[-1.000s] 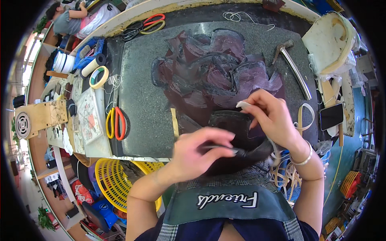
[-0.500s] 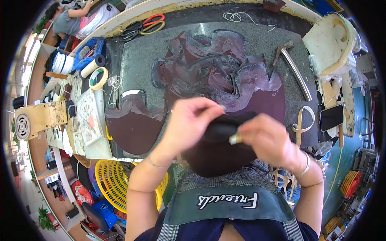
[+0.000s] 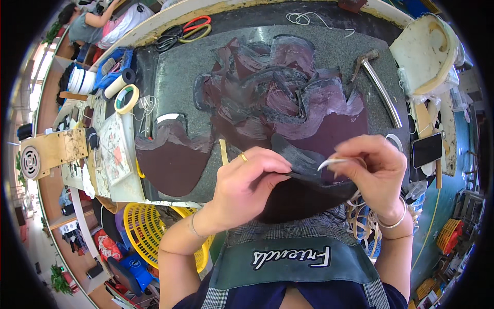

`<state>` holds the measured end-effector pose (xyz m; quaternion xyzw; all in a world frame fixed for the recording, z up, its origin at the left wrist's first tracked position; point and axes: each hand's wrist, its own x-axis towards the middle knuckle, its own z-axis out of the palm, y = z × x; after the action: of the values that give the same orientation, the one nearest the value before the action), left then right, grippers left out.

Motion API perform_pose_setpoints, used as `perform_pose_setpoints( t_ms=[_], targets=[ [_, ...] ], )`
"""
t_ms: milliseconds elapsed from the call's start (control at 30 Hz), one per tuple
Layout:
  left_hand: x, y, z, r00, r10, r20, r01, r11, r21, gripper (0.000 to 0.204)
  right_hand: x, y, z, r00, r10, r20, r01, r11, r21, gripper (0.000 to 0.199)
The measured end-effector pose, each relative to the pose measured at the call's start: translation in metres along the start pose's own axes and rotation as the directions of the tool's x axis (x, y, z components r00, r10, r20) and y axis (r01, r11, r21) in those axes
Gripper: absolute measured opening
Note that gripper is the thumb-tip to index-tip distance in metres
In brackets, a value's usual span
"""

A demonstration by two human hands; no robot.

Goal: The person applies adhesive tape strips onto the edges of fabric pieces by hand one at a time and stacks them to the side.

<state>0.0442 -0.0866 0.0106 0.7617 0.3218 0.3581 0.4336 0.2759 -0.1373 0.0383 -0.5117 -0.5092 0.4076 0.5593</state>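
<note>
Yellow plastic mesh basket (image 3: 149, 226) below bench edge, contents unclear. Left hand (image 3: 247, 188) and right hand (image 3: 370, 170) both pinch dark maroon leather piece (image 3: 303, 167) at near bench edge, fingers pressed together.

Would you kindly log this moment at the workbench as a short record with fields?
Left hand: pinches the edge of a dark leather piece
Right hand: grips the same piece, holding a thin white strip
Bench: grey stone slab with a pile of maroon pieces
Right of pile: hammer
Far edge: scissors
Left: tape rolls
</note>
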Motion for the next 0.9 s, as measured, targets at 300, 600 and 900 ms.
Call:
perform_pose_setpoints(
  t_ms=[300,600,900],
  targets=[
    [0.016,-0.003,0.011,0.991,0.009,-0.134,0.018,0.980,0.200,0.029,0.000,0.017,0.011,0.962,-0.224,0.156,0.265,0.903,-0.339,0.015],
    [0.003,0.012,0.005,0.992,0.027,-0.127,0.010,0.960,0.281,0.019,0.004,0.024,0.027,0.881,-0.407,0.243,0.468,0.825,-0.316,0.017],
    [-0.006,0.003,-0.002,0.961,-0.276,0.020,0.275,0.945,-0.175,0.011,-0.009,0.016,0.015,0.947,-0.074,0.311,0.171,0.939,-0.298,0.013]
  ],
)
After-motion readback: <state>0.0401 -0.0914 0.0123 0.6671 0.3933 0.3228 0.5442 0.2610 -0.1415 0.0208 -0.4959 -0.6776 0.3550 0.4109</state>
